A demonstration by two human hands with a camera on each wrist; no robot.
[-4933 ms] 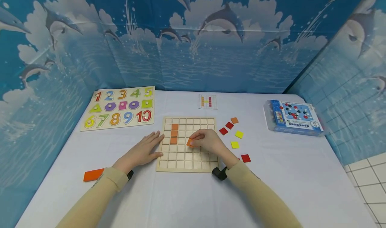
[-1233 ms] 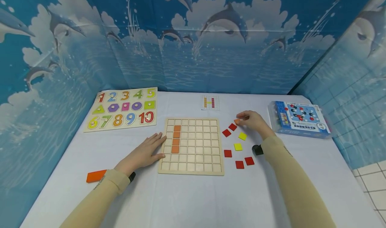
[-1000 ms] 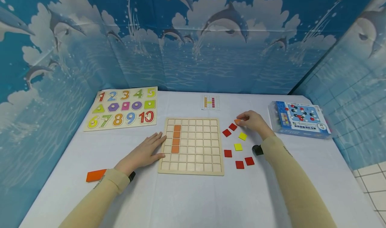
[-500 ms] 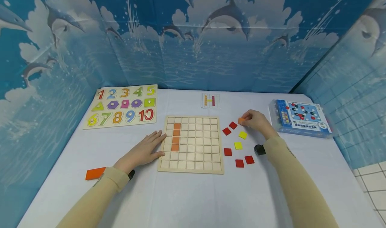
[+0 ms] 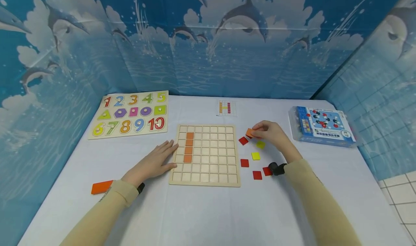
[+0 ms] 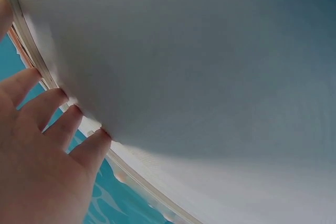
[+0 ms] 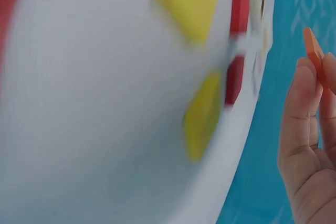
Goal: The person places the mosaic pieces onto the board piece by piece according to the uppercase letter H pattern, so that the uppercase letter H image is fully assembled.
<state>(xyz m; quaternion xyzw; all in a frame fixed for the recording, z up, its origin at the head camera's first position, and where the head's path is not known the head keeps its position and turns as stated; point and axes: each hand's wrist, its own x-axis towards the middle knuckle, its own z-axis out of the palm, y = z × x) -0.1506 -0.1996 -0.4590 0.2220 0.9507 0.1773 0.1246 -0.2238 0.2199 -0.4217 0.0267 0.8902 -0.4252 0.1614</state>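
Observation:
Between thumb and fingertips my right hand [image 5: 269, 132] pinches an orange square tile [image 5: 249, 132], raised off the table in the right wrist view. Below it lie red tiles [image 5: 243, 141] and yellow tiles [image 5: 255, 156], to the right of the wooden grid board [image 5: 212, 184]. My left hand [image 5: 152, 163] rests flat with its fingertips at the board's left edge. In the board's second column from the left several orange tiles [image 5: 189, 150] stand in a vertical line; the other cells hold no tiles.
A small pattern card [image 5: 226, 108] lies behind the board. At the left back is a number puzzle board [image 5: 129, 115]; a boxed molecule set [image 5: 323, 126] sits at the right back. An orange piece [image 5: 102, 187] lies near my left sleeve.
A fourth orange tile has joined the column on the board. My right hand went to the loose orange tile, picked it up and is now moving left with it. The left hand stays put.

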